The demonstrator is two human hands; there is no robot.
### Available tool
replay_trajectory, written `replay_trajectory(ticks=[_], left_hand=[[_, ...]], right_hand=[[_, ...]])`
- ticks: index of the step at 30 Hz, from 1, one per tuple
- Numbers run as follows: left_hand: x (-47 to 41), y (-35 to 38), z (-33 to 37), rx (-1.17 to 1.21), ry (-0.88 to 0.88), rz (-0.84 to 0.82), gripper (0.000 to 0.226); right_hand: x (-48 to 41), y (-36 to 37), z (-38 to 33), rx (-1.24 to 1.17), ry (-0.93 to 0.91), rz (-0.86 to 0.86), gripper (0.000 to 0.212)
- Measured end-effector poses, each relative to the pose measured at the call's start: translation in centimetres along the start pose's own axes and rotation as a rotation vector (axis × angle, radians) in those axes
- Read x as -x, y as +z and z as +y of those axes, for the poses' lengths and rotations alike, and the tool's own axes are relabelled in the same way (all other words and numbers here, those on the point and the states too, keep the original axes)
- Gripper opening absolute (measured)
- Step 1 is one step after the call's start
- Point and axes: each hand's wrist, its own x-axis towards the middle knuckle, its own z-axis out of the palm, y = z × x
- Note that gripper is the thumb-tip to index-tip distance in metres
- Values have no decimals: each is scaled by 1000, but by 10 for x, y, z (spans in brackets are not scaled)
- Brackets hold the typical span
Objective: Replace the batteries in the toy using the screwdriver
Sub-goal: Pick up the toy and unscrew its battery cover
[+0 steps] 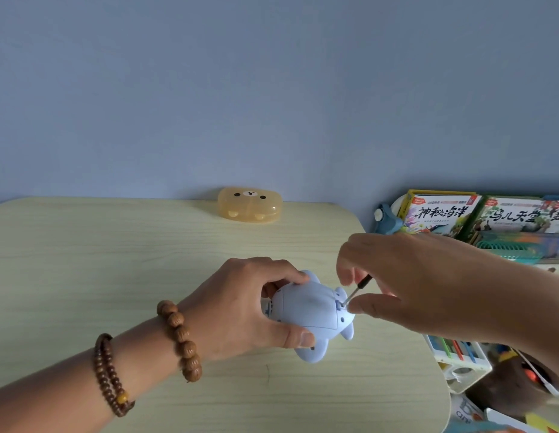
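Soft, even, fairly bright light leaves faint shadows on the table [84, 260]; edges bow and blur slightly.

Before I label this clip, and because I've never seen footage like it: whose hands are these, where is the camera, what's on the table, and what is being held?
There is no machine here. A person works with bare hands, and the single picture comes from a wide-angle camera on their head, looking forward and down.

The left hand, with bead bracelets on its wrist, holds a pale blue plastic toy, its fingers curled round the body. The right hand pinches a thin screwdriver, whose tip sits on the toy's right end, probably at a screw.

On the light wooden table, an orange bear-faced case lies near the wall. Picture books stand beyond the table's right edge.
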Motion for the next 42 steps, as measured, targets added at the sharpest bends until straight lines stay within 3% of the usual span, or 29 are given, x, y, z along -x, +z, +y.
replay_trajectory(ticks=[6, 10, 12, 19, 27, 35, 40, 42], left_hand=[[0, 0, 2, 4, 0, -1, 59], [0, 0, 3, 0, -2, 2, 62], [-1, 0, 4, -11, 3, -4, 63], [1, 0, 4, -31, -6, -12, 63], [0, 1, 4, -60, 11, -10, 67], [0, 1, 3, -44, -7, -5, 66], [-1, -1, 5, -43, 1, -13, 65], [-1, -1, 4, -48, -5, -15, 65]], right_hand=[[-5, 3, 1, 66, -38, 20, 21], [-10, 11, 1, 181, -9, 65, 60], [-11, 13, 1, 200, 13, 78, 66], [2, -2, 2, 25, 7, -40, 30], [-4, 5, 8, 97, -91, -4, 3], [-2, 2, 6, 89, -67, -7, 12], [-10, 13, 8, 217, -25, 29, 44], [-7, 11, 9, 120, -9, 20, 37]])
